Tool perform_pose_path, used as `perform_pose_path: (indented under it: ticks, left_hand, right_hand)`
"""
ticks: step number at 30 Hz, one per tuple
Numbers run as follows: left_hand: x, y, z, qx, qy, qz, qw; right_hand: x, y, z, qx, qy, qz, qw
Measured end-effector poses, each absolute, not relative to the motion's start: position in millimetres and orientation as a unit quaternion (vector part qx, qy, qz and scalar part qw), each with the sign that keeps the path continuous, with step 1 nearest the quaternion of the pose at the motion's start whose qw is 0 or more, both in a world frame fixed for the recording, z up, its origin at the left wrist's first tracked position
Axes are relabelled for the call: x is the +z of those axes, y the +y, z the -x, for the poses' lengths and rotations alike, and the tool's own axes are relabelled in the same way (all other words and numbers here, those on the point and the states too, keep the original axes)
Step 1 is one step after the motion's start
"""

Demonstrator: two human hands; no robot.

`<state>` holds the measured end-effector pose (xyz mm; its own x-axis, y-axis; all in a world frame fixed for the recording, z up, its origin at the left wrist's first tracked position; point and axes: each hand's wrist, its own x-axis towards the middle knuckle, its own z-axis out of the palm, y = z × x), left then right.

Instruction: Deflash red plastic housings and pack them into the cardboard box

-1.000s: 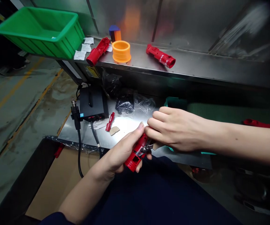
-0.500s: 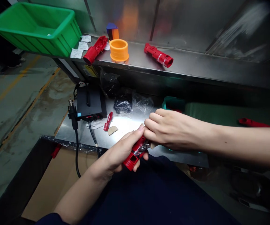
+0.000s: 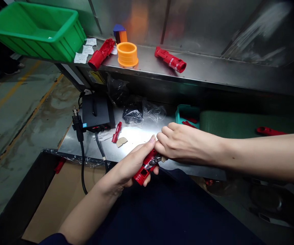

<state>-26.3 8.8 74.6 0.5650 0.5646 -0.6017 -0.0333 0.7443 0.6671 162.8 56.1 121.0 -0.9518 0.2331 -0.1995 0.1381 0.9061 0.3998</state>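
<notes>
My left hand (image 3: 134,161) is wrapped round a red plastic tubular housing (image 3: 140,176), tilted, with a square opening near its lower end. My right hand (image 3: 177,141) is closed on a small pair of pliers (image 3: 154,161). Their metal jaws lie against the side of the housing, and a bit of pale handle shows under my fingers. The rest of the handles is hidden by my right hand. My left thumb lies close to my right knuckles.
On the metal bench lie a small red part (image 3: 116,132), a beige chip (image 3: 121,142), plastic bags (image 3: 134,111) and a black box (image 3: 97,110). A teal bin (image 3: 178,117) stands behind my right hand. The shelf bears a green bin (image 3: 65,44), an orange ring (image 3: 127,56) and red housings (image 3: 171,60).
The camera view has shifted slightly, so the scene sits further left. My right hand has dropped a little beside the housing, and more of the teal bin shows. Both hands keep their hold.
</notes>
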Motion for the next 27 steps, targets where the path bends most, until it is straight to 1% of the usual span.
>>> perform_pose_path:
  ticks: [5,10,18,22,27]
  left_hand:
    - [77.4,8.1,25.8,0.177,0.438,-0.309,0.826]
    - [76.9,9.7,28.6,0.165,0.438,-0.318,0.825]
    - [80.1,12.8,35.7,0.179,0.417,-0.341,0.823]
    - [83.7,13.8,36.5,0.170,0.422,-0.343,0.822]
    - [82.5,13.2,35.6,0.180,0.426,-0.327,0.824]
  right_hand:
    - [120.0,56.3,-162.8,0.200,0.968,-0.089,0.125]
    - [115.2,57.8,-163.5,0.213,0.969,-0.087,0.094]
    - [114.2,68.1,-170.7,0.133,0.985,-0.110,0.029]
    - [117.9,68.2,-172.0,0.133,0.983,-0.129,0.011]
    - [119.3,63.5,-169.6,0.139,0.983,-0.119,0.007]
